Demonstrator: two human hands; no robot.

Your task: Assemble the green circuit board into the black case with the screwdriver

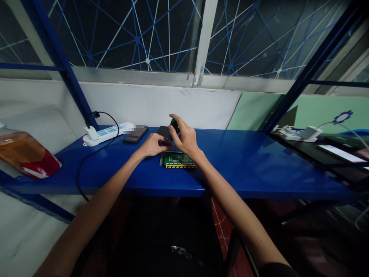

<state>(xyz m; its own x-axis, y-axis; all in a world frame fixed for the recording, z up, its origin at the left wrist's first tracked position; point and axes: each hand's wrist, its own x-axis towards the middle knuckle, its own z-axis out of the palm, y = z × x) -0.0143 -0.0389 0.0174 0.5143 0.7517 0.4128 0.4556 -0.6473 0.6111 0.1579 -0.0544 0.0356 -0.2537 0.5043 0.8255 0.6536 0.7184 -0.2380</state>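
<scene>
In my right hand (186,139) is a screwdriver with a dark green and black handle (173,124), held upright with the tip pointing down. My left hand (152,145) is closed beside its lower end, thumb and fingers pinched together; what sits between them is too small to make out. Just in front of both hands lies a green circuit board (179,158) with a row of yellow ports along its near edge, resting in a grey metal case. Part of the board and the screwdriver's tip are hidden by my hands. A dark flat object (163,131) shows behind my fingers.
The blue table (230,165) carries a phone (136,134) and a white power strip (108,133) at the left, with a black cable (83,161) hanging over the front edge. A bottle with a red label (37,157) stands far left. Blue posts (291,86) rise at both sides.
</scene>
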